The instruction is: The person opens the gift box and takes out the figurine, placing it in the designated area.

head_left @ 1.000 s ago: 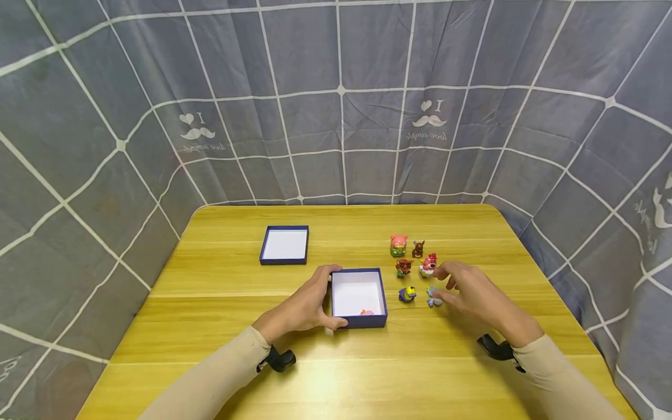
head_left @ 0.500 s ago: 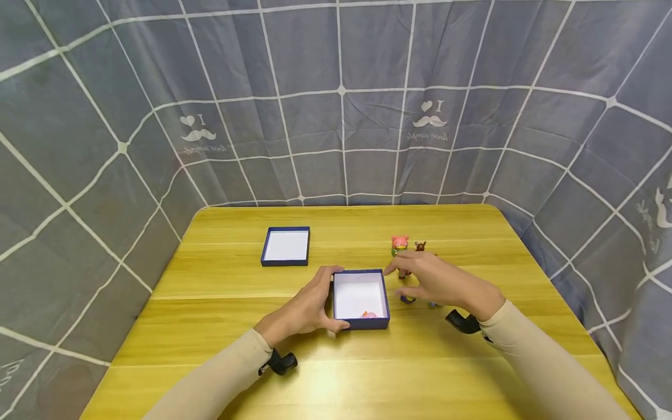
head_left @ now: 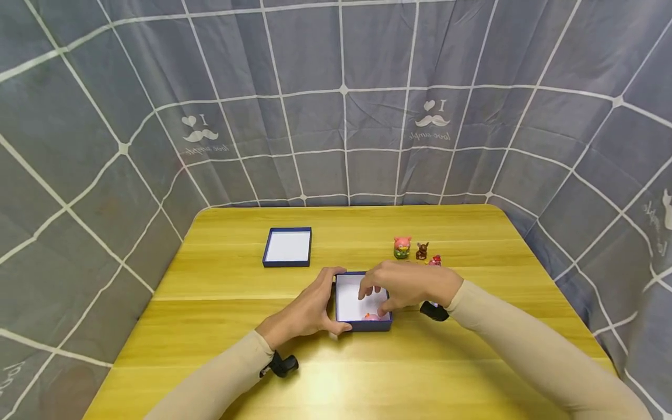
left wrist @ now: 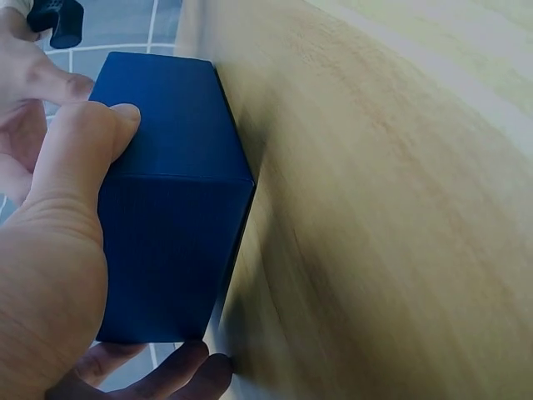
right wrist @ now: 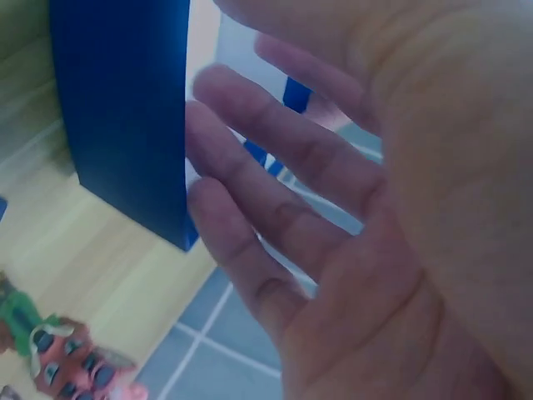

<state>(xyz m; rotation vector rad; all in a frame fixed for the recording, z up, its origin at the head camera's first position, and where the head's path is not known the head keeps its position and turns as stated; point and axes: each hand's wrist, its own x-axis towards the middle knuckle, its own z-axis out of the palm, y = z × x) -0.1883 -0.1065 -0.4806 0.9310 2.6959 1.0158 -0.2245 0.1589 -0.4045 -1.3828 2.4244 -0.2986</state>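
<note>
A dark blue box (head_left: pixel 370 327) with a white inside sits open-topped near the middle of the table. My left hand (head_left: pixel 307 309) grips it from the left, thumb on the near wall and fingers round the far side. In the left wrist view that thumb (left wrist: pixel 87 137) lies against the blue wall. A small pink toy figure (head_left: pixel 370 317) with an orange bit shows inside, by the near wall. Over the box's right side reaches my right hand (head_left: pixel 412 284), its fingers bent down into it. In the right wrist view these fingers (right wrist: pixel 275 196) are loosely extended and nothing shows between them.
Behind the right hand stand a pink-headed figure (head_left: pixel 402 248), a small brown figure (head_left: pixel 422 251) and a red-pink one (head_left: pixel 434 261). The right arm hides others; a reddish figure (right wrist: pixel 71 362) shows in the right wrist view. A shallow blue-rimmed lid (head_left: pixel 287 247) lies back left.
My right hand has moved left from beside the toy figures, across them, and into the box. The left hand has kept its grip on the box.
</note>
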